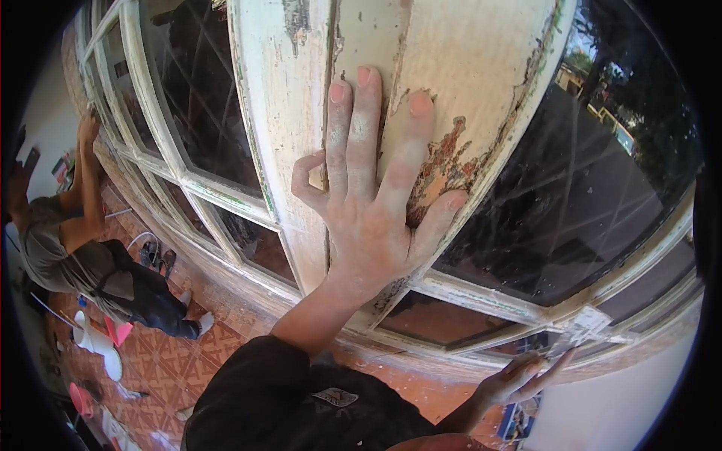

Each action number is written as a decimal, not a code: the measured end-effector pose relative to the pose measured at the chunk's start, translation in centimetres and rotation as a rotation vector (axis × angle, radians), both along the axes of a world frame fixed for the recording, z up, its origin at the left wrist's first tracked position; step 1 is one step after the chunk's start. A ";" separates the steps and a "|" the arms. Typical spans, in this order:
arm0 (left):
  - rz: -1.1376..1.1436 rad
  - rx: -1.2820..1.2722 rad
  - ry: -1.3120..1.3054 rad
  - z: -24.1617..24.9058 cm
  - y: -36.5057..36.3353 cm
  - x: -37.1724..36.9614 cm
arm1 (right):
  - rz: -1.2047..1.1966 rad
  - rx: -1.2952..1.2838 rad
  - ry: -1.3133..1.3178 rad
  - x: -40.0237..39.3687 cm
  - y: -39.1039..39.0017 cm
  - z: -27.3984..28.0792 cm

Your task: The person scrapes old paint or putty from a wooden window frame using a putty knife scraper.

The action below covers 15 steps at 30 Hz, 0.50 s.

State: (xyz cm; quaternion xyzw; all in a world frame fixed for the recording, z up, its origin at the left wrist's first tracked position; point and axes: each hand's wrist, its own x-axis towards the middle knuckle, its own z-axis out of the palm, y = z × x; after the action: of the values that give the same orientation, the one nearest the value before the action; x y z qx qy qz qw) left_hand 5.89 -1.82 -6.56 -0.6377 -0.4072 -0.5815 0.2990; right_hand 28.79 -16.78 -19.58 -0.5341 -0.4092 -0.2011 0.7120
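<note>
One left hand on wood, one flat tool in right hand

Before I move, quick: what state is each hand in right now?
Left hand: open, fingers spread on the post.
Right hand: at a whitish flat piece; whether it is gripping cannot be told.

Wearer's two hands, one co-worker
</note>
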 end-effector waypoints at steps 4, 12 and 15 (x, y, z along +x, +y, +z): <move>-0.096 0.122 -0.008 -1.0 1.0 -0.4 | 0.160 -0.012 0.041 -0.3 -0.2 -1.4; -0.165 0.139 -0.135 1.1 0.7 0.4 | 0.281 -0.040 0.008 -0.4 -1.0 -4.4; -0.197 0.169 -0.128 0.1 1.2 0.6 | 0.253 0.083 0.012 -2.9 0.0 -2.5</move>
State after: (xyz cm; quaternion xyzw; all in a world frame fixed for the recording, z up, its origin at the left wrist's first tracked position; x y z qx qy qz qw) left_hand 6.50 -0.60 -6.44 -0.6088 -0.3103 -0.6796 0.2668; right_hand 25.88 -16.75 -22.08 -0.4494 -0.4604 -0.1232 0.7556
